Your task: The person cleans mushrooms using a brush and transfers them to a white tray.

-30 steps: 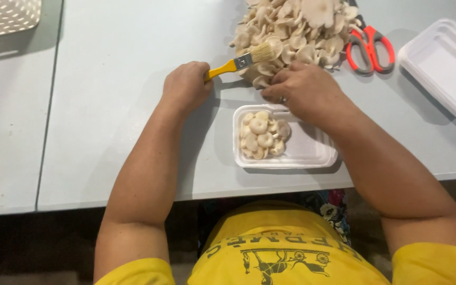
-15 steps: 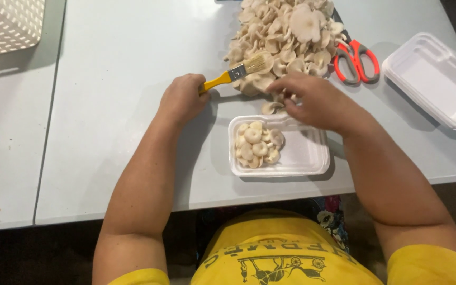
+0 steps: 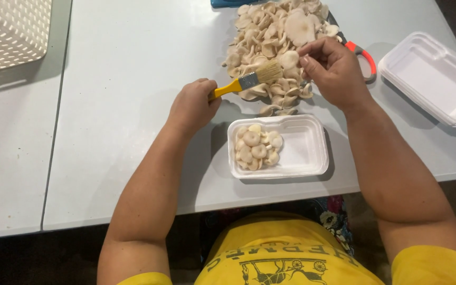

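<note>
The scissors [image 3: 364, 54] are mostly hidden behind the right hand [image 3: 333, 71], only an orange handle showing, and the mushroom pile [image 3: 270, 47] is cut off at the top edge. The right hand's fingers pinch a mushroom [image 3: 290, 59] at their tips. The left hand [image 3: 193, 105], fisted, grips a brush [image 3: 249, 81], its bristles touching that mushroom. A tray [image 3: 302, 153] lies below both hands.
</note>
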